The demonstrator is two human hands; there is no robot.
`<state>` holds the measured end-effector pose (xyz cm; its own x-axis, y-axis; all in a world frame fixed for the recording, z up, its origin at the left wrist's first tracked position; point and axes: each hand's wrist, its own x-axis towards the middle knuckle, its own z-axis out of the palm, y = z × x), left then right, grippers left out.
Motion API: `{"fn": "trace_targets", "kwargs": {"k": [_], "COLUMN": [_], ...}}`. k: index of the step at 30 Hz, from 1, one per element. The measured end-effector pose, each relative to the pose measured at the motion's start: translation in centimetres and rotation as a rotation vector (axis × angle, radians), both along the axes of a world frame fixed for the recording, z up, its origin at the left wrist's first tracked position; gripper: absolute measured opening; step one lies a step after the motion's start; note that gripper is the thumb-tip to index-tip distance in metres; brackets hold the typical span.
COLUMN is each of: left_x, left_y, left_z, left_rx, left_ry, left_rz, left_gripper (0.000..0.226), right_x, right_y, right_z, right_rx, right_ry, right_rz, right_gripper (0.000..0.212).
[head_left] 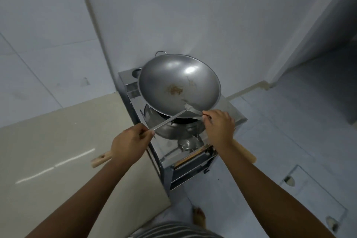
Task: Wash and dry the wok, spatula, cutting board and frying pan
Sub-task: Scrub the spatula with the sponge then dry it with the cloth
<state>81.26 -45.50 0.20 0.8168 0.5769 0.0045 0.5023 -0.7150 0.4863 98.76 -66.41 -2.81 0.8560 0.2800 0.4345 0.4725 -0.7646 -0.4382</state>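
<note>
A round steel wok [179,81] with brown food residue sits tilted on top of a metal stove stand [193,172]. The steel spatula [168,121] lies with its blade inside the wok's near rim. My left hand [129,143] grips the spatula's shaft, and its wooden end sticks out behind that hand. My right hand [220,127] pinches the wok's near rim or handle. Under the wok sits a second metal pan [170,131]. A wooden handle [245,153] juts out below my right wrist. No cutting board is in view.
A beige counter [48,150] runs along the left, touching the stand. White tiled walls meet in a corner behind the wok. Pale floor tiles lie to the right, with a floor hatch [313,195]. My bare foot [199,216] stands in front of the stand.
</note>
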Motion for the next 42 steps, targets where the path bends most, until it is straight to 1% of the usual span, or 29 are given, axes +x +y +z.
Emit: {"fn": "trace_targets", "kwargs": {"k": [7, 13, 17, 21, 22, 24, 28, 30, 31, 32, 36, 39, 42], "left_x": [3.7, 5.8, 6.7, 7.7, 8.0, 8.5, 9.8, 10.4, 10.7, 11.0, 11.6, 12.1, 12.6], "left_y": [-3.8, -6.7, -8.0, -8.7, -8.9, -9.1, -9.8, -10.1, -10.2, -10.2, -10.4, -10.4, -10.5], "left_z": [-1.0, -1.7, -1.8, -2.0, -2.2, -2.4, -2.7, -2.8, -2.8, -2.9, -3.0, -2.9, -2.8], "left_rx": [-0.038, -0.029, -0.029, -0.031, -0.030, -0.033, -0.050, -0.071, -0.085, -0.103, -0.247, -0.375, -0.585], "left_ry": [0.028, 0.070, 0.081, 0.071, 0.067, 0.065, 0.058, 0.049, 0.052, 0.056, 0.042, 0.027, -0.062], "left_rz": [0.143, 0.267, 0.316, 0.339, 0.342, 0.348, 0.340, 0.338, 0.341, 0.345, 0.380, 0.395, 0.452], "left_gripper": [0.031, 0.030, 0.030, 0.030, 0.030, 0.030, 0.026, 0.026, 0.026, 0.026, 0.025, 0.022, 0.018], "right_x": [6.8, 10.6, 11.4, 10.0, 9.2, 7.7, 6.5, 6.2, 6.0, 5.7, 5.1, 5.0, 4.8], "right_y": [-0.3, 0.0, -0.4, -2.2, -2.8, -3.9, -5.0, -5.2, -5.3, -5.3, -5.2, -5.1, -5.1], "right_z": [-0.2, -1.5, -1.8, -2.4, -2.6, -2.7, -1.8, -1.6, -1.6, -1.5, -2.1, -2.3, -2.3], "right_rx": [-0.035, -0.119, -0.156, -0.070, -0.037, 0.034, 0.159, 0.253, 0.305, 0.336, 0.321, 0.319, 0.313], "right_ry": [0.015, 0.150, 0.232, 0.299, 0.347, 0.507, 0.981, 1.205, 1.286, 1.324, 1.256, 1.241, 1.239], "right_rz": [0.166, 0.330, 0.414, 0.438, 0.445, 0.438, 0.365, 0.345, 0.336, 0.331, 0.308, 0.303, 0.303], "right_gripper": [0.011, 0.017, 0.028, 0.033, 0.034, 0.037, 0.053, 0.060, 0.061, 0.061, 0.058, 0.057, 0.056]}}
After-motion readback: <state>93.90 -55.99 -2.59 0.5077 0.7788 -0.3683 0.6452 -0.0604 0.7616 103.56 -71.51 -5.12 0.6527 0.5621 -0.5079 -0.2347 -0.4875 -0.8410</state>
